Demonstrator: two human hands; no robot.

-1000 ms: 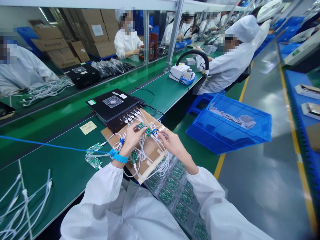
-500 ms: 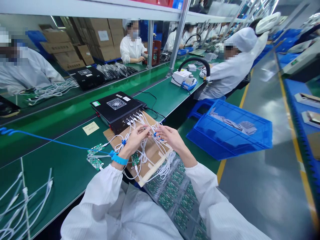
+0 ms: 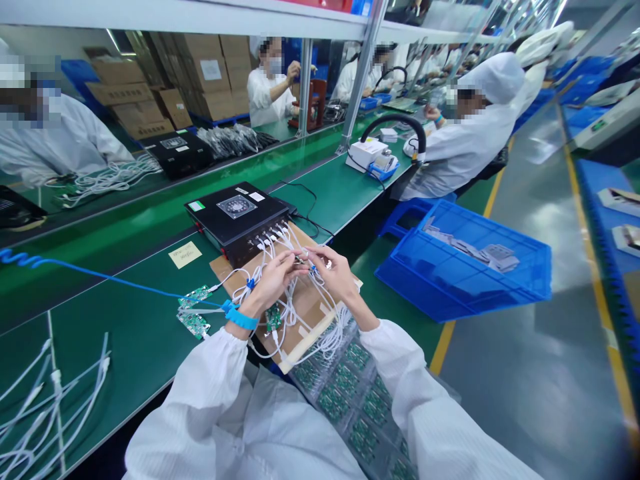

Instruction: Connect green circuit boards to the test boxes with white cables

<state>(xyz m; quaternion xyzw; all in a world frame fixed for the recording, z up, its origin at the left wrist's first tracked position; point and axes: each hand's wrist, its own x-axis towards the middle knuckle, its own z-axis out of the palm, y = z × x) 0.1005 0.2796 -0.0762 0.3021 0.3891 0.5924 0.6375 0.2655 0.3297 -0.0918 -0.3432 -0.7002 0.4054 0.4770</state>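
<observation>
My left hand, a blue band at its wrist, is closed, fingertips pinched on something small I cannot make out. Against it, my right hand is closed too, its fingertips meeting the left's at the same small part. White cables with blue ties run around and under both hands, over a cardboard sheet. Several plug into the front of a black box with a fan grille. A green circuit board with a cable attached lies below my left hand; more circuit boards lie left of it.
A plastic tray of circuit boards sits by my lap. Loose white cables lie at the lower left. A blue coiled cord runs to my wristband. On the right stands a blue bin; a co-worker sits beyond it.
My right hand has moved in leftward, and its fingertips now meet those of my left hand. The view has shifted slightly. A co-worker across the bench has raised a hand.
</observation>
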